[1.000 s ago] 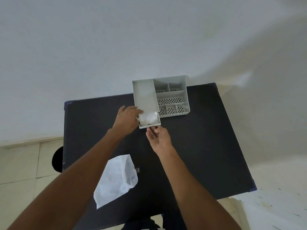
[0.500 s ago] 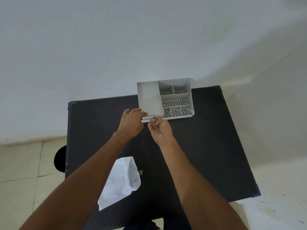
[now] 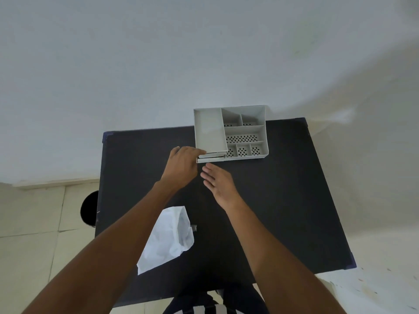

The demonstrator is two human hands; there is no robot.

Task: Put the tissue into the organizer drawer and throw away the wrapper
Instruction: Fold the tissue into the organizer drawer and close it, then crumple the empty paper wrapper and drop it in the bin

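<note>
A grey organizer (image 3: 244, 132) with several perforated compartments stands at the far edge of the black table (image 3: 283, 200). Its drawer (image 3: 210, 157) at the front left is pushed almost fully in; only its front edge shows, and the tissue is hidden from view. My left hand (image 3: 181, 165) rests against the organizer's front left corner, thumb touching the drawer front. My right hand (image 3: 218, 182) hovers flat just in front of the drawer, fingers apart, holding nothing. The empty white wrapper (image 3: 167, 239) lies crumpled on the table near me, under my left forearm.
A black round bin (image 3: 89, 209) stands on the tiled floor left of the table. A white wall rises right behind the table. A small scrap (image 3: 193, 227) lies beside the wrapper.
The drawer, open with the tissue visible a second ago, has been slid in. My right hand has drawn back from the drawer front toward me.
</note>
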